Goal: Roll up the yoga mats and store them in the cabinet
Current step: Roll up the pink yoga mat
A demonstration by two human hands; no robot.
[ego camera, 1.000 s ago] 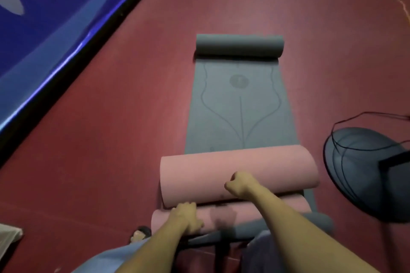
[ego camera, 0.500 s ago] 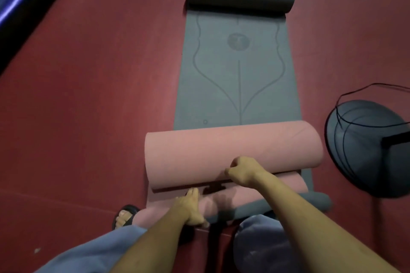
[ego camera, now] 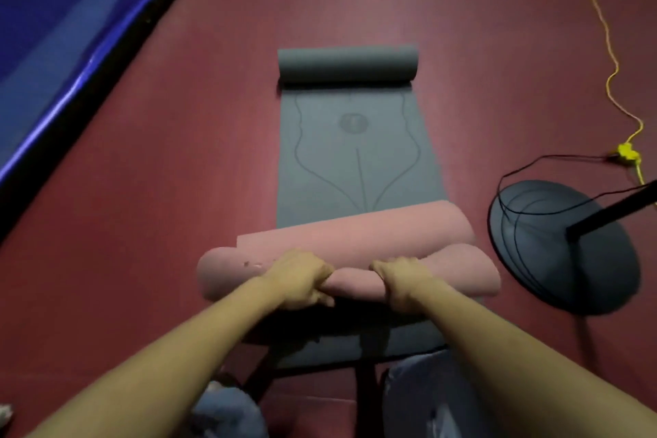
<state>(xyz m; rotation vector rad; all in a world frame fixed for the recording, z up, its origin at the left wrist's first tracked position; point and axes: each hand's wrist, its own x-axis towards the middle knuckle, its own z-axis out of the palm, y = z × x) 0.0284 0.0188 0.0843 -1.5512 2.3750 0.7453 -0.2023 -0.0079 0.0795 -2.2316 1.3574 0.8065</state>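
Okay, I'm gripping the pink mat [ego camera: 355,260] with left hand [ego camera: 302,279] and right hand [ego camera: 403,281], both curled around its roll atop the grey mat [ego camera: 355,160]; rolling forward evenly looks next.

The pink mat [ego camera: 355,235] under my hands is a soft, matt foam or rubber with a faintly grainy face. The grey mat [ego camera: 355,160] beneath it is matt too, smooth, with thin lines printed on it. The red floor [ego camera: 177,171] around the grey mat looks like dull, smooth vinyl. Right of the grey mat, the round stand base [ego camera: 569,252] has a dark, slightly sheeny finish. Left of it, the blue banner [ego camera: 53,46] is glossy.
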